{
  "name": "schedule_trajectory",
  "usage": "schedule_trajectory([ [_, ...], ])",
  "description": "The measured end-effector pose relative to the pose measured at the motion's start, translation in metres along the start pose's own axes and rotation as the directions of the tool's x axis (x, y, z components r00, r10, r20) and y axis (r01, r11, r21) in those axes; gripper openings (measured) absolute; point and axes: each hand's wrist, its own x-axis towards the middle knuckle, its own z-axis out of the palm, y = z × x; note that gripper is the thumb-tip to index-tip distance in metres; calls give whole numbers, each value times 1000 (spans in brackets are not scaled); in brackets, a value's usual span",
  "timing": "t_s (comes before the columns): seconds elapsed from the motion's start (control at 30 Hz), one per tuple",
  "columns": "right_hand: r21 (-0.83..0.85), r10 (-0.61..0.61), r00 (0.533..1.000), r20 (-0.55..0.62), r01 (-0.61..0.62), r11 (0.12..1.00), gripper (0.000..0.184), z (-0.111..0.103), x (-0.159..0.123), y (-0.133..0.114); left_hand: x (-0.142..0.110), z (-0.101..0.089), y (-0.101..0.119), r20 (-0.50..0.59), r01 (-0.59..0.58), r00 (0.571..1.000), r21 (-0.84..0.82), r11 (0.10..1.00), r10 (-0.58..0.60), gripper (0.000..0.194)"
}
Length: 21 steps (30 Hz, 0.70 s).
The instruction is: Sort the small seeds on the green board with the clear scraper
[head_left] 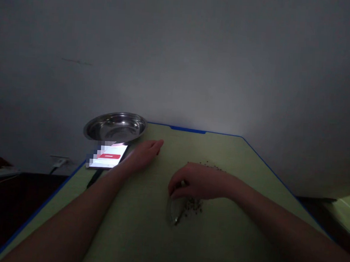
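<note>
My right hand [197, 181] is bent over the middle of the table, thumb and fingers closed on a clear, shiny-rimmed object [174, 212]. It looks like a small transparent dish or cup tipped on its side, but my fingers and the dim light hide much of it. Small dark grains [193, 205] lie scattered beside it, below my wrist. More dark grains [211, 164] show on the far side of that hand. My left hand [145, 155] rests on the table to the left, loosely extended with nothing visible in it, near a lit phone [109, 156].
A round stainless steel basin [116, 127] stands at the table's far left corner, behind the phone. The pale table [215, 244] has a blue edge and reaches a grey wall [185, 60]. A white plug [59, 163] with a cable is low on the left.
</note>
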Motion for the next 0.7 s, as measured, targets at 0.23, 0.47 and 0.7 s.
schedule_trajectory([
  [0.23,67,94,979,-183,-83,994,15,-11,-20,-6,-2,-1,4,5,36,999,3,999,-36,46],
  [0.47,134,366,846,-387,-341,930,15,-6,-65,-4,-2,-1,1,17,5,1000,4,1000,-5,45],
  [0.7,90,446,809,-382,-448,889,13,39,-93,-25,-1,0,1,10,28,1000,8,1000,-28,46],
])
